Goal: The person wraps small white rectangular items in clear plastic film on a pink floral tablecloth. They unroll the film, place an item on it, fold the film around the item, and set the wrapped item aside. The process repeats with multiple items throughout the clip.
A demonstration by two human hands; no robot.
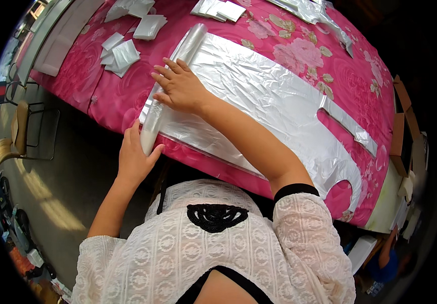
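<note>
A large sheet of thin, silvery-white plastic film [249, 76] lies crinkled across the table. Its right end is cut into handle-like strips, like a vest-style plastic bag. Along its left edge the film forms a narrow roll [150, 126], running from near me toward the far side. My left hand [133, 154] straddles the near end of this roll, thumb on one side and fingers on the other. My right hand [180, 87] lies over the middle of the roll with its fingers spread, and the right forearm reaches across the film.
A pink floral cloth [117, 96] covers the table. Small folded plastic packets [122, 55] lie at the far left, with more packets [218, 10] and another film piece [315, 15] farther back. A chair [21, 131] stands left; cardboard boxes [401, 134] and a person in blue [383, 266] are right.
</note>
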